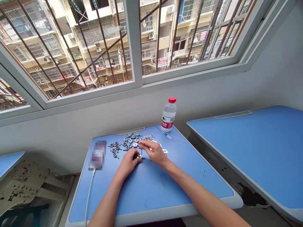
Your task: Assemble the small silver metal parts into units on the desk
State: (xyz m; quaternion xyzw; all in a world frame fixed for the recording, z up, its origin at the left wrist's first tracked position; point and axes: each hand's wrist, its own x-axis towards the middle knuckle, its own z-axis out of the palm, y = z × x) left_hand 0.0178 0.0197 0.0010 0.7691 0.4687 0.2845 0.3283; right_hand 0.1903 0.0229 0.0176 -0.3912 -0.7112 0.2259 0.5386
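Observation:
My left hand rests on the blue table with its fingers closed on a small metal part that has short arms. Just above and to the right, my right hand pinches the top of a thin upright rod. The rod's lower end meets the metal part; its upper end is hidden in my fingertips. Behind my hands lies a loose pile of similar metal parts, and a smaller group sits to the left. White flat ring-like pieces show partly behind my right hand.
A water bottle with a red cap stands at the table's back right, beside a blue-and-clear thin tool. A blurred phone-like device with a white cable lies left. Another blue table stands right, across a gap.

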